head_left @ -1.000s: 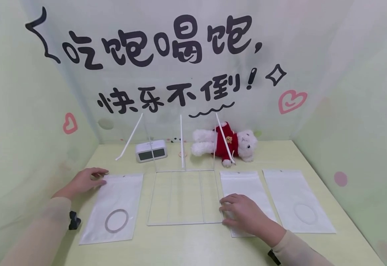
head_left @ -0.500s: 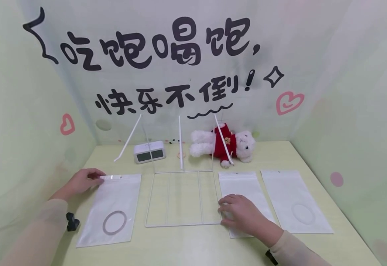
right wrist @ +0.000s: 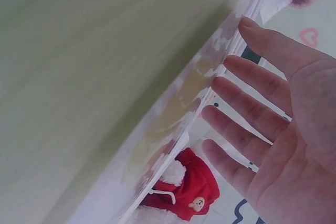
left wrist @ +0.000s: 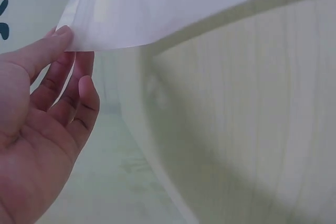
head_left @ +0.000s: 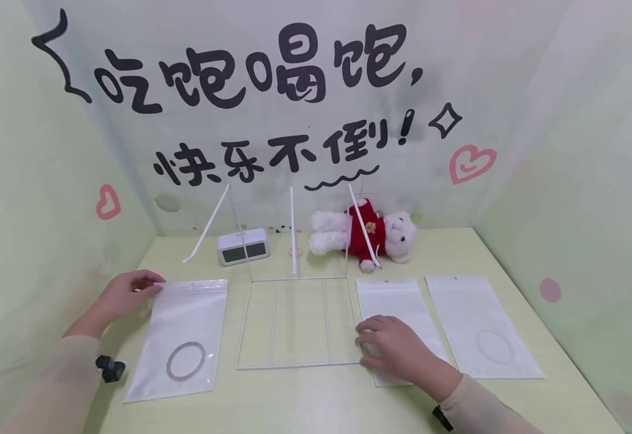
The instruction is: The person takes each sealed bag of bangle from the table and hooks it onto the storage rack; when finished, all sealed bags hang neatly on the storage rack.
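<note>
Just now, left bag (head_left: 188,316): its top corner has slid left and looks raised, so this bag seems to be the one being worked on
Left hand (head_left: 123,295): pinches that corner between thumb and fingers (left wrist: 88,100); the corner hangs above the surface (head_left: 289,404), and the low end seems to lie on it
Right hand (head_left: 400,349): fingers spread apart, holding nothing, tips just by the rack (head_left: 293,235); I cannot tell if they touch it

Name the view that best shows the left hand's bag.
The head view: it shows nearly the whole bag, with the left hand at its corner. The left wrist view crops it to the pinched end; the right wrist view catches only a small piece.
</note>
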The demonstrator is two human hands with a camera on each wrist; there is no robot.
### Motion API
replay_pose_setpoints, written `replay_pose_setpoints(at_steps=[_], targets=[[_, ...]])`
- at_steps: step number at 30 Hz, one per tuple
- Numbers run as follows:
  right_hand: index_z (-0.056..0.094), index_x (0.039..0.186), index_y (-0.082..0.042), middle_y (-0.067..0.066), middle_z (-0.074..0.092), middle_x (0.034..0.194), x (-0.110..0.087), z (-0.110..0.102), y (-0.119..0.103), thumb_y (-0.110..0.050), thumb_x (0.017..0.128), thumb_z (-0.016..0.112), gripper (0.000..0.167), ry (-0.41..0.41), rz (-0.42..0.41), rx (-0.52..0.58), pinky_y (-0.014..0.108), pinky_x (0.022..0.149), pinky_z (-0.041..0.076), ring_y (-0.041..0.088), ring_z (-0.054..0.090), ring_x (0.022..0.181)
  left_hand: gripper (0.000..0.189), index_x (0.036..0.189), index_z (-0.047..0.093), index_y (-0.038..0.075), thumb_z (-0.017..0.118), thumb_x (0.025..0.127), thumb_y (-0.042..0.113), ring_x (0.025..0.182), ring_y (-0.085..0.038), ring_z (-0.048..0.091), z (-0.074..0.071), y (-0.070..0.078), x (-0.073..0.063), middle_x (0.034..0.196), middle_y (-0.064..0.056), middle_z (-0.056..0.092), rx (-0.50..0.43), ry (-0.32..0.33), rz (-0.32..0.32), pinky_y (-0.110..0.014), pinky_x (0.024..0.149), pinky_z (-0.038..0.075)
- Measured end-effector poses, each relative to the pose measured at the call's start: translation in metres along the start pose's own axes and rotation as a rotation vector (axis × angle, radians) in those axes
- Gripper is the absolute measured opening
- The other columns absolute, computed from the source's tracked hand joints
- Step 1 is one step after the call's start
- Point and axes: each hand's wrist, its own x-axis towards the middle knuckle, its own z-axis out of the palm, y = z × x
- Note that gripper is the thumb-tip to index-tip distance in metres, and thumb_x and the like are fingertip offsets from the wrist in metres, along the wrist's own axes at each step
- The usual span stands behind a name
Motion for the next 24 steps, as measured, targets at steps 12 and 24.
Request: replay_pose_setpoints(at_steps=[12, 24], targets=[[0.08, 0.104, -0.019, 0.0, 0.074, 0.119, 0.0, -0.001, 0.0, -0.034, 0.08, 0.086, 0.029, 0.009, -0.005, 0.002, 0.045, 0.096, 0.057, 0.022, 0.067, 0.113, 0.034, 0.12, 0.071, 0.012, 0.07, 0.099, 0.039, 0.083, -0.008, 0.062, -0.024, 0.025, -0.019, 0.104, -0.004, 0.073, -0.031, 0.063, 0.03, -0.02, 0.066, 0.054], [0.081, 0.101, -0.02, -0.001, 0.074, 0.117, 0.003, -0.006, 0.001, -0.035, 0.079, 0.087, 0.027, -0.01, 0.001, 0.009, 0.044, 0.096, 0.056, 0.021, 0.066, 0.112, 0.025, 0.118, 0.072, 0.013, 0.072, 0.098, 0.029, 0.083, -0.004, 0.067, -0.053, 0.087, -0.036, 0.099, 0.007, 0.074, -0.103, 0.11, 0.107, -0.016, 0.069, 0.056]])
